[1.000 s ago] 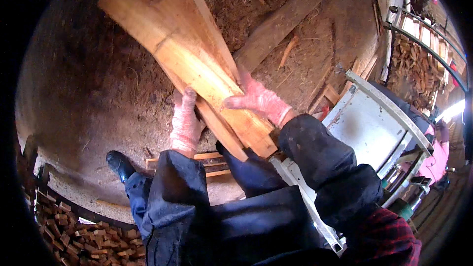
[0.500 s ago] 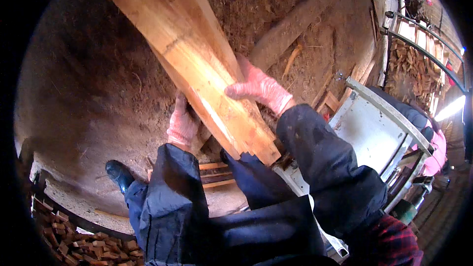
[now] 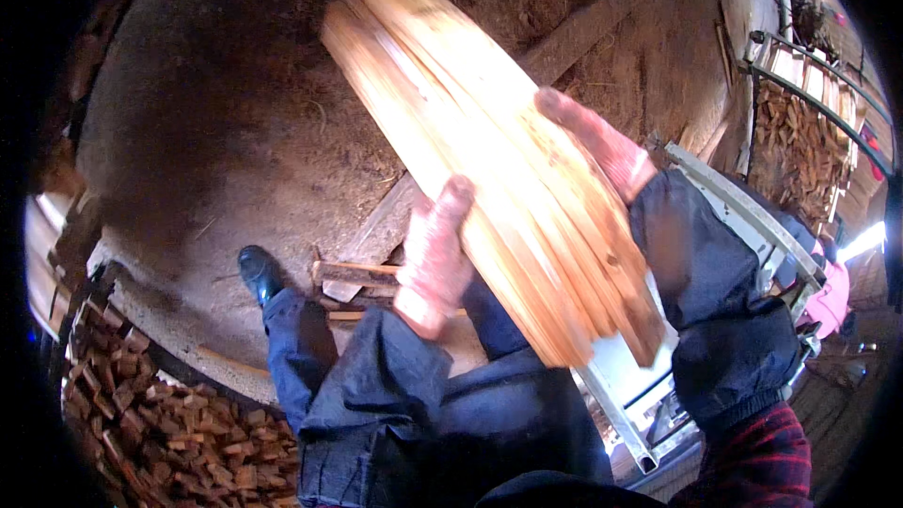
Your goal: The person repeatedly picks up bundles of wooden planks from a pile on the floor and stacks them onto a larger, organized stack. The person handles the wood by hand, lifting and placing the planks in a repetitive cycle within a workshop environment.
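Observation:
Between my two gloved hands is a bundle of long wooden boards (image 3: 489, 160), slanting from the upper left down toward my lap. My left hand (image 3: 435, 254), in a pinkish glove, grips the bundle's left edge with the thumb up along it. At the opposite edge, my right hand (image 3: 602, 143) holds on, its gloved fingertips dark with dirt. Bright light washes out the middle of the boards, and their lower ends are uneven. The fingers beneath the wood are hidden.
A pale metal machine table (image 3: 734, 198) stands at my right, with a person in pink (image 3: 830, 301) beyond it. Stacked wood pieces fill a metal rack (image 3: 800, 132) at far right. Lower left lies a heap of short wood blocks (image 3: 188, 414). A loose plank (image 3: 583, 28) rests on the dirt floor.
The boards have shifted right in view and turned, now showing several narrow edges rather than broad faces. Both hands moved right with them, and the left thumb now lies over the near edge.

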The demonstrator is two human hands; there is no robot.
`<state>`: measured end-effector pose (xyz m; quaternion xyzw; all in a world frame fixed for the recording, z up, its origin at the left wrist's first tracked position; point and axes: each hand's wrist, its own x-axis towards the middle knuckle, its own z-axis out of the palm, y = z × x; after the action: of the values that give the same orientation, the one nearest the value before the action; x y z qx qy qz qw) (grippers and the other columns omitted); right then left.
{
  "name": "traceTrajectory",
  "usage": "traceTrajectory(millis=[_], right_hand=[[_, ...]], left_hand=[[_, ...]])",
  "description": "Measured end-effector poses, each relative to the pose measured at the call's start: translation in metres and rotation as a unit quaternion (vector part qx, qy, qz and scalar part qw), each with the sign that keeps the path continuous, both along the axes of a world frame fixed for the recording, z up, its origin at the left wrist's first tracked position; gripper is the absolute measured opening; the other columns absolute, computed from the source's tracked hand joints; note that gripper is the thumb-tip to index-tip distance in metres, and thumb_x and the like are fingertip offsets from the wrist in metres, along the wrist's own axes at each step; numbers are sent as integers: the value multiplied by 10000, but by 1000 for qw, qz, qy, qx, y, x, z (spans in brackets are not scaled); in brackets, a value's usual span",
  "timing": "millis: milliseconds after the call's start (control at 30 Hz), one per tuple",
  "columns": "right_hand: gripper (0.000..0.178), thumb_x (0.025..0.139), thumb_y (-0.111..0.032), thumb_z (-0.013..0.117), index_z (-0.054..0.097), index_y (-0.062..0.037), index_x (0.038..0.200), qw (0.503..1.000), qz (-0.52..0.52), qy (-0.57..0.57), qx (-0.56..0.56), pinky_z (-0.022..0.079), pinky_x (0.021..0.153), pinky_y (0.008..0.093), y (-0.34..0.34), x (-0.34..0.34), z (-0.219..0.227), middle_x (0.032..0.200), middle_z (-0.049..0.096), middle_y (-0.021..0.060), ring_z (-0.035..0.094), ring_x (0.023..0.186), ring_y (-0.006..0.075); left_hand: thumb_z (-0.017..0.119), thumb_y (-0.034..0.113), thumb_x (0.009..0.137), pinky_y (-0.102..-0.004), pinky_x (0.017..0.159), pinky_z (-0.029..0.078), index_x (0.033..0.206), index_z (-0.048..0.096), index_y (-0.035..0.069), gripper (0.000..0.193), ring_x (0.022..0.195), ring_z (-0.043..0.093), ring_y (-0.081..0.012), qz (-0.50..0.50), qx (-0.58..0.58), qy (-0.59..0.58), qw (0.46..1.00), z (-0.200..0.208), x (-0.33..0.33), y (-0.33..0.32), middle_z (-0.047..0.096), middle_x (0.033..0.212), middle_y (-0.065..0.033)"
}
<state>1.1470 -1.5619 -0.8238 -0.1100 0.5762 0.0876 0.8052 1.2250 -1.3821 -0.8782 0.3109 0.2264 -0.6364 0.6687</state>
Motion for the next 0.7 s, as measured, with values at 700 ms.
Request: traceTrajectory(millis=[700], right_hand=[[646, 937, -423, 569, 387, -45, 1428, 936, 185, -95, -283, 338, 1107, 358, 102, -79, 65, 1462, 400, 148, 393, 1336, 214]], left_hand=[[648, 487, 868, -460, 998, 459, 1349, 437, 0, 716, 1130, 572, -329, -5, 145, 227, 963, 98, 21, 57, 567, 1240, -208]])
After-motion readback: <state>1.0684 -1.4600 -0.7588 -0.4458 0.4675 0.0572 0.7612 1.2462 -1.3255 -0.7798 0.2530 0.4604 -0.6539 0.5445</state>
